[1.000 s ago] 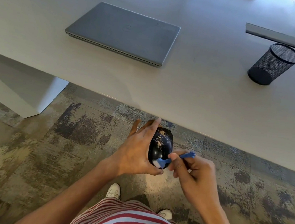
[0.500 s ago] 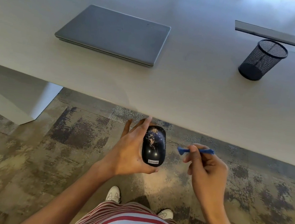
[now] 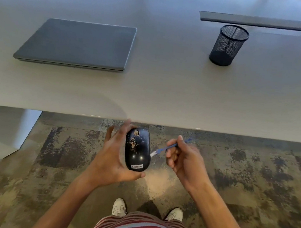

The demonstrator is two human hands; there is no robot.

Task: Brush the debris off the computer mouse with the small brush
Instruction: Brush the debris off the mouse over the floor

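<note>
My left hand (image 3: 111, 158) grips a glossy black computer mouse (image 3: 137, 149) from its left side and underneath, holding it over the carpet just in front of the desk edge. Tan debris speckles the mouse's upper half. My right hand (image 3: 185, 160) pinches a small blue brush (image 3: 168, 147) by its handle. The brush's white bristle tip points down-left and sits at the mouse's right edge, touching or nearly touching it.
A grey desk (image 3: 166, 97) fills the upper half, with a closed grey laptop (image 3: 77, 43) at left and a black mesh pen cup (image 3: 228, 45) at right. A dark strip (image 3: 259, 22) lies behind the cup. Patterned carpet (image 3: 250, 181) and my white shoes (image 3: 119, 207) are below.
The brush left the mouse's lower end, swung out to the right, and now its tip is back at the mouse's right edge. The mouse turned more face-up.
</note>
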